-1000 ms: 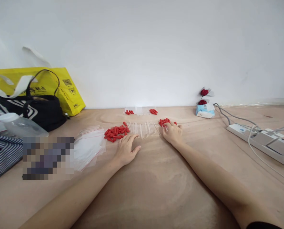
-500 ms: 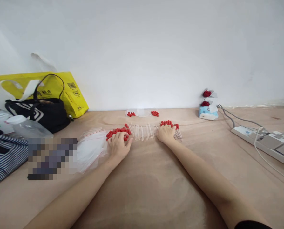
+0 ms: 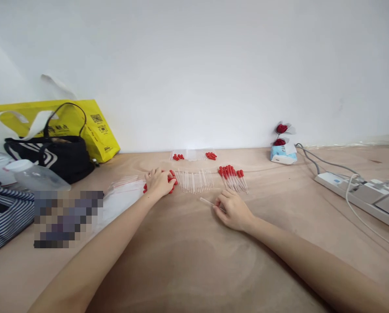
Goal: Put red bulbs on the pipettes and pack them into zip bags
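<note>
Wooden table (image 3: pixel 188 256), white wall (image 3: pixel 194 74); left hand (image 3: pixel 158 181) over red pieces (image 3: pixel 175 182), grip unclear; right hand (image 3: pixel 234 211) pinches clear stick (image 3: pixel 206 201)

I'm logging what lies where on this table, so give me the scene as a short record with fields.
Left hand: at a pile of red pieces; its grip is hidden
Right hand: holds a thin clear stick
Centre: row of clear sticks
Right of row: red-headed sticks, heads toward the wall
Near wall: two small red clusters
Left side: flat clear bags, black bag, yellow bag
Right side: power strip, red flowers
</note>
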`<control>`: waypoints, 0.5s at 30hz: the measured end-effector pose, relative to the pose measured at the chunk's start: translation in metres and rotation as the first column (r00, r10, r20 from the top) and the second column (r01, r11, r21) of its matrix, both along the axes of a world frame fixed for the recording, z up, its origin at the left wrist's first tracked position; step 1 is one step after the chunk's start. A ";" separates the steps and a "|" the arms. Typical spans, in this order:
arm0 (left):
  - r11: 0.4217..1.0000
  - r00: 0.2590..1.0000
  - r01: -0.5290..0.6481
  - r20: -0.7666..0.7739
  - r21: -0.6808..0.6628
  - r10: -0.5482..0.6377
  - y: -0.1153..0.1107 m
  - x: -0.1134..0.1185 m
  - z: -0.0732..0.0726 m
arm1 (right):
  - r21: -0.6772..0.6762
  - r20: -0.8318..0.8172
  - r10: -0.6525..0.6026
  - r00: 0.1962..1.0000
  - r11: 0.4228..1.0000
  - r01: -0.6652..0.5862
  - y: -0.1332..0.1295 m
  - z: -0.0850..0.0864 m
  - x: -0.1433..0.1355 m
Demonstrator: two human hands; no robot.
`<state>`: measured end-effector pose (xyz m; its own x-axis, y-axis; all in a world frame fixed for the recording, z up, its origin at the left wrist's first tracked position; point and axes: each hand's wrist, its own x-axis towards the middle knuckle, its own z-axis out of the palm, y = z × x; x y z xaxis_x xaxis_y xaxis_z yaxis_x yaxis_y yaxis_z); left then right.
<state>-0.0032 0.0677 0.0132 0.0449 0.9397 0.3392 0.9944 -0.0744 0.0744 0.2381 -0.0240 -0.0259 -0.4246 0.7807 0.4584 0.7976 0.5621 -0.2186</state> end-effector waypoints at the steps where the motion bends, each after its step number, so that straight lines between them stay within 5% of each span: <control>1: 1.000 1.000 -0.001 -0.009 0.008 0.001 0.002 0.001 -0.002 | -0.015 -0.013 0.009 1.000 1.000 -0.009 -0.004 -0.001 0.001; 9: 0.973 0.993 0.115 -0.050 0.201 -0.107 -0.007 0.009 0.003 | -0.080 -0.027 0.030 0.999 0.996 -0.032 -0.001 0.001 -0.001; 15: 0.831 0.837 0.547 -0.076 0.096 -0.542 -0.068 0.030 -0.005 | -0.163 -0.097 0.035 0.995 0.985 -0.051 0.004 0.001 0.004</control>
<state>0.0267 -0.0006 0.0085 0.5558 0.7156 0.4230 0.7923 -0.6101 -0.0090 0.2418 -0.0199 -0.0253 -0.4204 0.8309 0.3645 0.7452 0.5454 -0.3836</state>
